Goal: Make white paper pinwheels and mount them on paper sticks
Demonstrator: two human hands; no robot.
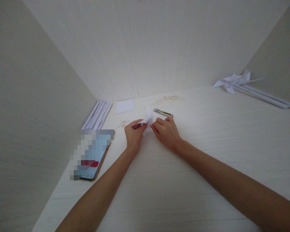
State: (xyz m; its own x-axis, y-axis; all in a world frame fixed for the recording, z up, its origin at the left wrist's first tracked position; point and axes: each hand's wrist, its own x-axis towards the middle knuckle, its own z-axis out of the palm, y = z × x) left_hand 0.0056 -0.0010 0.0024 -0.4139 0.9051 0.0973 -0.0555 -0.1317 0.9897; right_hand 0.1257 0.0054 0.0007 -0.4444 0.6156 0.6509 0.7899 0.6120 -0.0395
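Observation:
A white paper pinwheel [149, 113] with folded blades is between my two hands, over the middle of the surface. My left hand [134, 133] is closed on it, thumb and fingers pinching near its centre. My right hand [166, 129] has its fingers pinched together right at the pinwheel's centre. Something small and thin seems to be at those fingertips, too small to make out. Just beyond the right hand lie thread snips [163, 112] with pointed blades, touching nothing else.
At left, a phone [102, 158] with a partly blurred screen lies below several rolled paper tubes [98, 114]. A square paper sheet [125, 106] is at the back. Small pale scraps [123, 123] and brownish crumbs [171, 97] are scattered about. Pinwheels on paper sticks [232, 82] lie far right. Walls enclose three sides.

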